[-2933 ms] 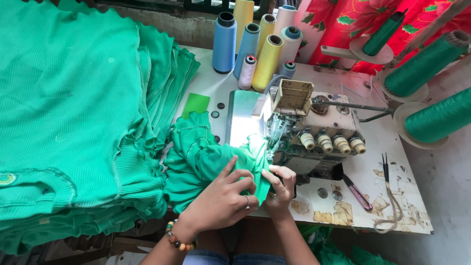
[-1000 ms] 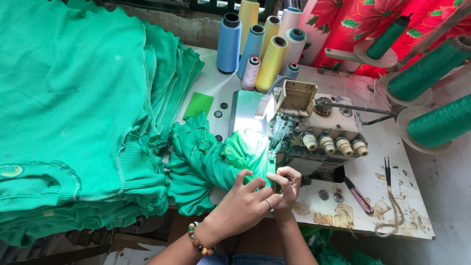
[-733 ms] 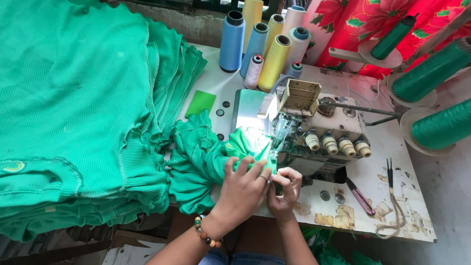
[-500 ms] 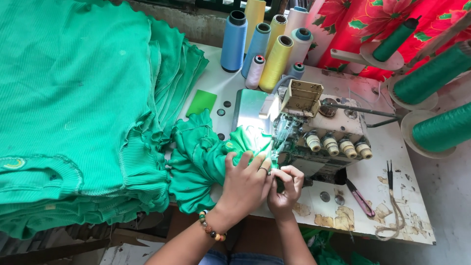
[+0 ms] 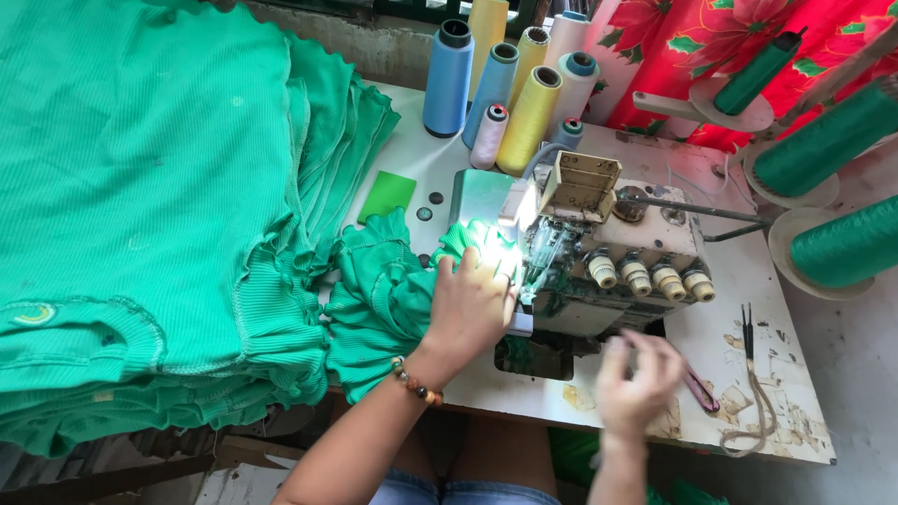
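Soft, limp green ribbed fabric (image 5: pixel 383 299) is pressed flat by the left hand (image 5: pixel 468 309) at the sewing machine (image 5: pixel 599 252), best gripped by its edge; the blurred right hand (image 5: pixel 636 383), fingers loosely spread, is kept empty

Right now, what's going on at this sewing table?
A person sits at a sewing machine on a white table. The left hand presses a bunched green garment flat beside the lit needle area. The right hand is off the cloth, blurred, in front of the machine near a pink-handled tool. A tall stack of green garments lies to the left, thread cones behind.
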